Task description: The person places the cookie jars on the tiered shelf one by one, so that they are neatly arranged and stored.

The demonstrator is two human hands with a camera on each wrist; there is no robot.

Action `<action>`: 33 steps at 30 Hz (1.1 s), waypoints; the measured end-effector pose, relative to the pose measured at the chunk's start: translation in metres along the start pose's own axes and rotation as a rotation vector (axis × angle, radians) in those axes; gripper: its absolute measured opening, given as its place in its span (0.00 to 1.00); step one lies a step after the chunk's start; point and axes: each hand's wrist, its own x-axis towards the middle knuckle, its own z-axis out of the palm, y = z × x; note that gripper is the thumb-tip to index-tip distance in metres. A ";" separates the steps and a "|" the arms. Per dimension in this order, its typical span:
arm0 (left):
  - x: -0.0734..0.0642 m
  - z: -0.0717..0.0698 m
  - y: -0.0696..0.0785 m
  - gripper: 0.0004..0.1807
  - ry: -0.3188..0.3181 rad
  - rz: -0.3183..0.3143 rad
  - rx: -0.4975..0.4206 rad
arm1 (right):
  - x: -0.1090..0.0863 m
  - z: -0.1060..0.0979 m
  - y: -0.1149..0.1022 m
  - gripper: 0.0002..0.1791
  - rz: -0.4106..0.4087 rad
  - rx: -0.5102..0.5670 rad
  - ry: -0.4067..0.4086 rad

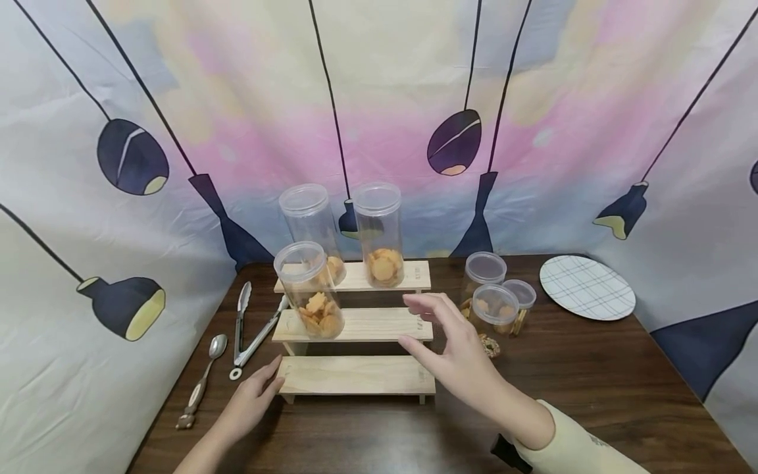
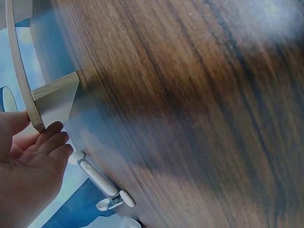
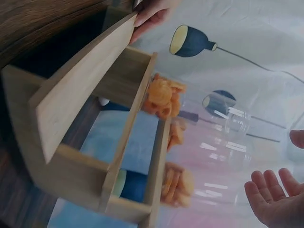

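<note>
A three-step wooden display stand (image 1: 355,375) stands on the brown table. My left hand (image 1: 251,401) grips the left end of its lowest board, and the left wrist view has the thumb on one face of the board (image 2: 21,78) and the fingers by the other. Over the right side of the stand my right hand (image 1: 456,355) hovers, fingers apart and holding nothing. Two tall clear jars, one at the left (image 1: 308,214) and one at the right (image 1: 381,230), stand on the top step with orange crackers inside. Another cracker jar (image 1: 308,289) occupies the middle step's left end.
Right of the stand cluster several smaller lidded jars (image 1: 494,309), with a round nutty biscuit (image 1: 489,345) close by. A checked plate (image 1: 587,288) lies at the back right. Metal tongs (image 1: 254,339) and a spoon (image 1: 204,382) lie to the left. A patterned cloth hangs behind.
</note>
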 end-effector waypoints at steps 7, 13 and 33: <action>-0.002 0.003 -0.003 0.28 0.022 0.013 0.018 | -0.012 -0.021 0.012 0.30 -0.021 -0.115 0.048; -0.003 0.005 -0.004 0.28 0.049 0.031 0.020 | -0.019 -0.043 0.021 0.35 0.036 -0.194 0.115; -0.002 0.004 -0.002 0.29 0.029 0.008 0.013 | -0.051 -0.081 0.075 0.46 0.268 -0.368 0.151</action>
